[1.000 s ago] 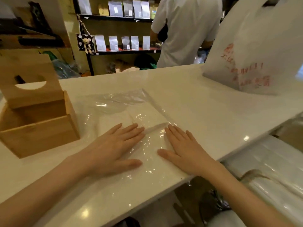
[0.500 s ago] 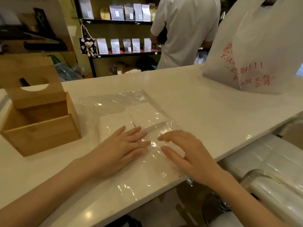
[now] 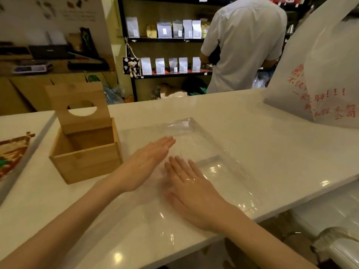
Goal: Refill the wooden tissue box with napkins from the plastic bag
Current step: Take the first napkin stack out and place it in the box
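A clear plastic bag (image 3: pixel 219 171) lies flat on the white counter (image 3: pixel 242 133), with white napkins showing faintly inside it. The wooden tissue box (image 3: pixel 85 158) stands to its left, empty, its lid with a round hole tilted up behind it. My left hand (image 3: pixel 147 162) is flat, fingers together, over the bag's left part beside the box. My right hand (image 3: pixel 190 189) lies flat with fingers spread; a film of plastic glints over its back, so it seems to be inside the bag's near end. Neither hand grips anything.
A large white carrier bag with red print (image 3: pixel 320 78) stands at the counter's far right. A person in a white shirt (image 3: pixel 244 45) stands behind the counter, facing shelves of pouches. A printed card (image 3: pixel 11 152) lies at the left edge. More wrapped packs (image 3: pixel 330 220) sit below right.
My left hand slid forward over the bag toward the box. My right hand shifted left and now looks covered by the plastic. The view moved back and up, showing more counter.
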